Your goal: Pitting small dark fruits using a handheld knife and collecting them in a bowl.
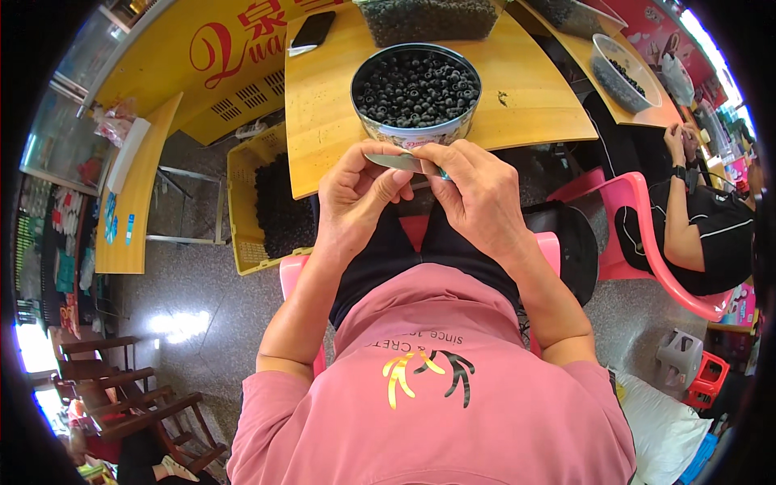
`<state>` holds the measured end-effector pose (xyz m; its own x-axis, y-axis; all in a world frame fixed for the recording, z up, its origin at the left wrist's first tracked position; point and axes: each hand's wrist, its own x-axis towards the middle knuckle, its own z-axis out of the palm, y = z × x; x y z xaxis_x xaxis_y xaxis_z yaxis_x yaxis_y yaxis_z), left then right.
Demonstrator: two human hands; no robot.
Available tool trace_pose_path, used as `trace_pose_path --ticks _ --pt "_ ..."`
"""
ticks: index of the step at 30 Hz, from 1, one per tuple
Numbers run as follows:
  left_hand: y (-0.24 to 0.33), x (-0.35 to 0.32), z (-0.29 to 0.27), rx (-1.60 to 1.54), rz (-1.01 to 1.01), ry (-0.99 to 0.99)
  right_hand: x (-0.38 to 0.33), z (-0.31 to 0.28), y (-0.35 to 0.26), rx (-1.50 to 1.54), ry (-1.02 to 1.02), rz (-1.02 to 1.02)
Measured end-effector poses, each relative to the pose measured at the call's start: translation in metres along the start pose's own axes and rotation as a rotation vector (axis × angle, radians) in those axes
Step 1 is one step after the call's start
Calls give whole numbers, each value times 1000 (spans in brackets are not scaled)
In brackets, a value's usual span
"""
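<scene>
My right hand (477,190) is closed around the teal handle of a small knife (390,162), its blade pointing left across my left fingertips. My left hand (360,194) is pinched closed near the blade, its thumb beside the lower edge; whatever its fingers hold is hidden or too small to name. Both hands meet just in front of the table edge, over my lap. Directly beyond them stands a round tub (377,128) with a printed outer wall. Small dark round pieces (419,87), like berries or nuts, fill much of it.
A clear plastic box (428,24) of dark pieces stands farther back on the yellow table (533,105), with a black phone (314,29) left of it. A yellow crate (237,218) is on the floor at left. At right, another person (703,226) sits in a pink chair (647,234) near a clear bowl (621,93).
</scene>
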<state>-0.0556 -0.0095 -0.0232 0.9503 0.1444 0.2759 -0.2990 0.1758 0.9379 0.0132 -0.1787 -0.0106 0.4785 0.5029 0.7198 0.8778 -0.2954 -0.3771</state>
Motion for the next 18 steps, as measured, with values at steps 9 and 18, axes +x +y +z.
trace_pose_path --ticks 9,18 --pt "7 -2 3 38 -6 -14 -4 4 14 9 88 141" --pt "9 -3 10 40 15 7 1 -14 -7 -27 -58 60"
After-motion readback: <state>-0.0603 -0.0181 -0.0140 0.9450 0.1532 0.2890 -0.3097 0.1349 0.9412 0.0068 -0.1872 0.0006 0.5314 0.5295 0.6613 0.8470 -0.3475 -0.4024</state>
